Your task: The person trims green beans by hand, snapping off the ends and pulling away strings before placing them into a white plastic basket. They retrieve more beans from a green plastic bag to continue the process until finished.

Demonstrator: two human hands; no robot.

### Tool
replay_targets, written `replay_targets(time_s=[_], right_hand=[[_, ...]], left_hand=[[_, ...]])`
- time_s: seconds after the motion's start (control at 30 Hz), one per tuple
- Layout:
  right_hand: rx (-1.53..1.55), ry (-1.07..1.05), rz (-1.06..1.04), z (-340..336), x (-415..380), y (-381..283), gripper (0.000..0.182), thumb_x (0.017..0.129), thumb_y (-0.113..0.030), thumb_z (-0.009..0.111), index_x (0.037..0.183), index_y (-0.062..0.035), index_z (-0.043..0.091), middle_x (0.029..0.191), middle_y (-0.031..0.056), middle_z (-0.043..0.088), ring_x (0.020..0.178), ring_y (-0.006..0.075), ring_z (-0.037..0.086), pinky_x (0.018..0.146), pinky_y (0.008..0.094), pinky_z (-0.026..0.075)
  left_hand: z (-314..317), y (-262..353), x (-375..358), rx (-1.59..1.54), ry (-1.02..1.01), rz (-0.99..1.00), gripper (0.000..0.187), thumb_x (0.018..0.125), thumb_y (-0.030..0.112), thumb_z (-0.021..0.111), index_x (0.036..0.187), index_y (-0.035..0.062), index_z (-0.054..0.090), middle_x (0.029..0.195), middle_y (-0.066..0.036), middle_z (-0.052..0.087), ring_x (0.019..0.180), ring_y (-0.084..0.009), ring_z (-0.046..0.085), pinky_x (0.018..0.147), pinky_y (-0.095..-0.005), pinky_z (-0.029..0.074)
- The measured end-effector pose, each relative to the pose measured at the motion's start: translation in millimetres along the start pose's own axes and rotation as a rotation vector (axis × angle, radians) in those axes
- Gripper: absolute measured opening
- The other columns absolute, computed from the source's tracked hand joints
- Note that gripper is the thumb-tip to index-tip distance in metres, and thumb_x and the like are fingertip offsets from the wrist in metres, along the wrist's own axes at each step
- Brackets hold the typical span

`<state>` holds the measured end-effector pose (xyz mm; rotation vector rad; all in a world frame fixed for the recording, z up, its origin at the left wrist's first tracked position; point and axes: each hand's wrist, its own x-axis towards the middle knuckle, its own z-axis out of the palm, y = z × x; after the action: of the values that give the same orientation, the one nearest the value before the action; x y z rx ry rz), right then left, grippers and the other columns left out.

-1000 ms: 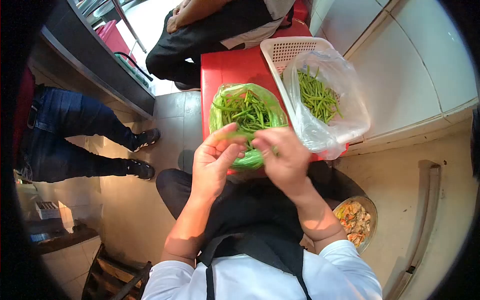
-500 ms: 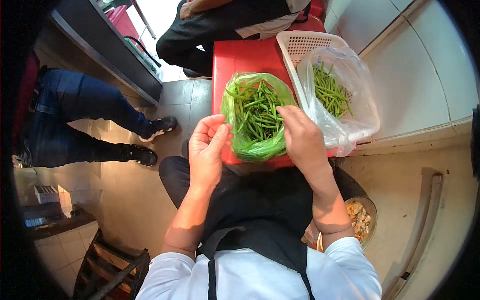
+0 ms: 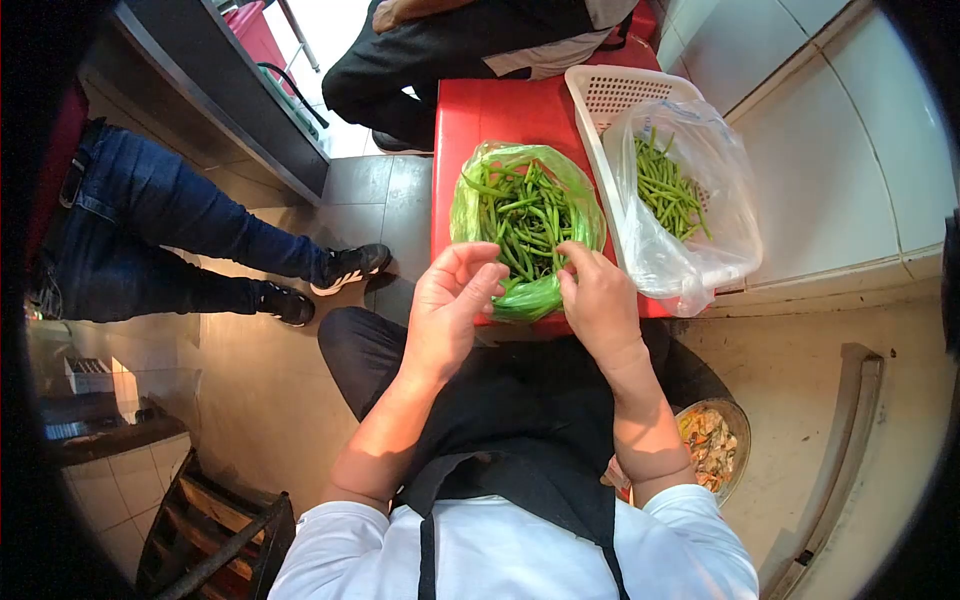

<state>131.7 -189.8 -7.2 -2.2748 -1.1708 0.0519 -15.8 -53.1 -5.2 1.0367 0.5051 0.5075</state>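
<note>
Cut-looking green beans [image 3: 525, 215] fill an open green plastic bag [image 3: 590, 205] on a red bench [image 3: 460, 110]. Over the bag's near left edge is my left hand [image 3: 450, 310], its fingers curled and thumb close to the forefinger; whatever they pinch is too small to make out. My right hand [image 3: 605, 305] is at the near right side of the same bag. Its thumb and forefinger come together above the beans, and what lies between them cannot be made out. Further right, a clear plastic bag [image 3: 665, 265] holds more green beans [image 3: 670, 190].
The clear bag sits in a white plastic basket [image 3: 597, 150] against the tiled wall [image 3: 830, 150]. A round container of scraps [image 3: 712, 445] stands below on the right. One person sits at the bench's far end [image 3: 420, 70]; another's jeans-clad legs [image 3: 200, 210] are on the left.
My hands have come closer together over the near side of the green bag. My right hand has drawn back towards me. The left person's far foot has shifted to the right.
</note>
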Motion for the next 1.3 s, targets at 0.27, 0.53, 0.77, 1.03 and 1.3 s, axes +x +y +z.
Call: replay_targets(time_s=[0.27,0.53,0.77,1.03,1.3], right_hand=[[0.451,0.048,0.08,-4.1,-10.1,-15.1,0.023,0.084,-0.003,0.074,0.105,-0.0044,0.064,0.088,0.0121,0.07,0.069,0.0253,0.067,0.061,0.0365,0.052],[0.775,0.103,0.059,-2.0,-23.4,-30.0,0.018,0.086,-0.001,0.076,0.099,-0.0042,0.063,0.075,0.0017,0.065,0.058,0.0069,0.056,0.053,0.0249,0.045],[0.814,0.114,0.027,0.7,-24.2,-30.2,0.017,0.087,0.0,0.075,0.098,-0.0044,0.062,0.07,-0.0014,0.06,0.057,0.0042,0.051,0.052,0.0237,0.043],[0.903,0.132,0.057,2.6,-26.2,-26.7,0.019,0.087,0.0,0.075,0.099,-0.0046,0.061,0.076,-0.003,0.061,0.059,0.0029,0.049,0.054,0.0217,0.042],[0.934,0.087,0.062,9.6,-28.1,-28.0,0.019,0.088,-0.003,0.076,0.1,-0.0044,0.061,0.08,-0.0009,0.063,0.064,0.0044,0.054,0.057,0.0224,0.046]], left_hand=[[8.2,6.1,-1.5,0.125,0.003,-0.062,0.029,0.101,0.014,0.064,0.125,-0.0008,0.06,0.104,-0.006,0.07,0.085,-0.007,0.063,0.072,-0.0199,0.049],[18.5,1.9,5.4,0.261,-0.043,0.062,0.025,0.099,0.015,0.067,0.117,-0.0017,0.065,0.103,-0.003,0.071,0.089,-0.0056,0.062,0.077,-0.0212,0.051],[23.8,7.4,5.9,0.35,-0.059,0.067,0.02,0.097,0.017,0.07,0.101,-0.0027,0.067,0.088,-0.002,0.07,0.083,-0.0073,0.062,0.073,-0.0257,0.051],[24.1,6.7,17.5,0.434,0.018,0.125,0.025,0.103,0.02,0.059,0.094,-0.0012,0.068,0.08,-0.002,0.068,0.077,-0.0082,0.061,0.07,-0.0276,0.049],[33.6,13.4,11.0,0.217,-0.035,0.11,0.024,0.104,0.02,0.059,0.105,-0.0021,0.066,0.093,-0.003,0.069,0.082,-0.0083,0.06,0.074,-0.0258,0.05]])
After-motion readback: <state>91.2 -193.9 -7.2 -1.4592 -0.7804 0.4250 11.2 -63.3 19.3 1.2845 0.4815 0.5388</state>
